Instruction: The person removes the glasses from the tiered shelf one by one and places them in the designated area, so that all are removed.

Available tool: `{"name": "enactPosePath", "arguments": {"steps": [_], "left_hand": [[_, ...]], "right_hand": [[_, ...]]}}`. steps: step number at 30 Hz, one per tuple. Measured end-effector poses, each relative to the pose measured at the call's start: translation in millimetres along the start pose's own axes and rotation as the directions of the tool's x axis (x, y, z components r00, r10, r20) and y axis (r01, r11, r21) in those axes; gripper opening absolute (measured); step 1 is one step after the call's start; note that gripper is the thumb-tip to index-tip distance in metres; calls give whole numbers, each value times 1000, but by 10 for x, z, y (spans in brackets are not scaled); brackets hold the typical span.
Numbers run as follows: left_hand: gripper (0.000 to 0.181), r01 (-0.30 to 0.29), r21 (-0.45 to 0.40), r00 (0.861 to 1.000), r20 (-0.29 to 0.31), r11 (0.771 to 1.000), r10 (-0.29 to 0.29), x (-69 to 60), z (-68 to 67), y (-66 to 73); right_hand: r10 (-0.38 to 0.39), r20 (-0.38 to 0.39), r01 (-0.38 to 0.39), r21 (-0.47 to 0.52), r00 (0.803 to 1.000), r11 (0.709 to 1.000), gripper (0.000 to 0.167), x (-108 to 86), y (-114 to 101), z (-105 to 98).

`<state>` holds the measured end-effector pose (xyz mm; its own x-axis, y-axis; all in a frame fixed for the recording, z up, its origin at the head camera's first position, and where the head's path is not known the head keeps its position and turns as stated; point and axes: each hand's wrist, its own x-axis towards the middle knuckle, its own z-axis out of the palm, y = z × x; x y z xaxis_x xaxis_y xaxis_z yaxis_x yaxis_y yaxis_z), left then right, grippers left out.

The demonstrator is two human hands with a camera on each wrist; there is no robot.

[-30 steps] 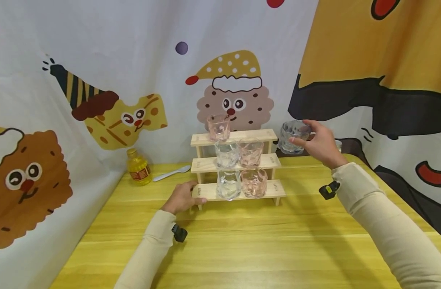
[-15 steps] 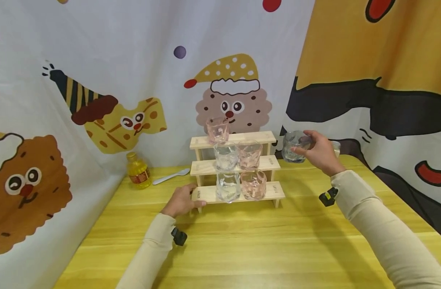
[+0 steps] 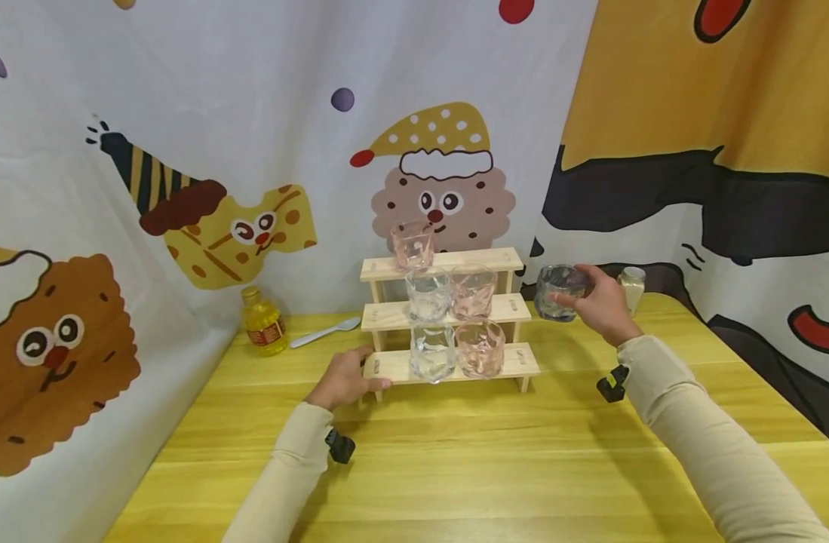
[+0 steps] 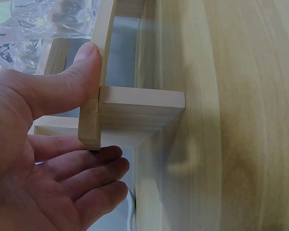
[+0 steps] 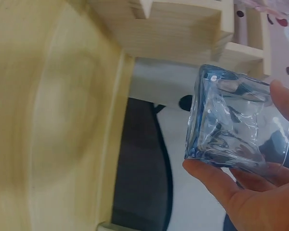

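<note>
Head view: one blue-tinted glass (image 3: pixel 558 292), held by the right hand (image 3: pixel 604 305), close beside the right end of the three-tier wooden stand (image 3: pixel 394 366). Left hand (image 3: pixel 345 377), well apart from the right, gripping the stand's lowest tier at its left end. Stock on stand: top pink glass (image 3: pixel 412 247); middle clear glass (image 3: pixel 428 294) and middle pink glass (image 3: pixel 473 292), side by side; lower clear glass (image 3: pixel 433 352) and lower pink glass (image 3: pixel 480 349), likewise paired.

Hazards, as judged. Blue-tinted glass: could slip, its walls being smooth and the hold being by the fingers; could chip against the stand's end if swung inward. Stand: a tug by the left hand could shift it and topple the lower pair, set near the front edge. Small jar (image 3: pixel 632 290): near the right hand, liable to a knock from a backward sweep.

Differences by view. Right wrist: thick blue base and a gap between it and the table (image 3: pixel 455 460), hard to read from above. Left wrist: thumb against the board's edge, fingers behind its end, largely hidden in the head view. Head only: yellow bottle (image 3: pixel 263 324), complete row of tiers.
</note>
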<state>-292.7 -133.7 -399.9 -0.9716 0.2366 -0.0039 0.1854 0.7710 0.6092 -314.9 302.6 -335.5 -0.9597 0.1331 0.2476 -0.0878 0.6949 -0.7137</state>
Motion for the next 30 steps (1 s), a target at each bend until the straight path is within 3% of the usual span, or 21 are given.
{"name": "enactPosePath", "arguments": {"steps": [7,19,30], "left_hand": [[65,-6,7,1000,-17,1000,6,6,5,-11],[70,7,-2,1000,-6,1000,-7,3,16,-13],[61,-6,11,1000,-14,1000,6,5,18,-10]], "right_hand": [[34,-30,-34,9,999,999,85,43,134,121],[98,24,-100,83,995,992,88,68,350,295],[125,23,-127,125,992,984,88,74,446,410]]}}
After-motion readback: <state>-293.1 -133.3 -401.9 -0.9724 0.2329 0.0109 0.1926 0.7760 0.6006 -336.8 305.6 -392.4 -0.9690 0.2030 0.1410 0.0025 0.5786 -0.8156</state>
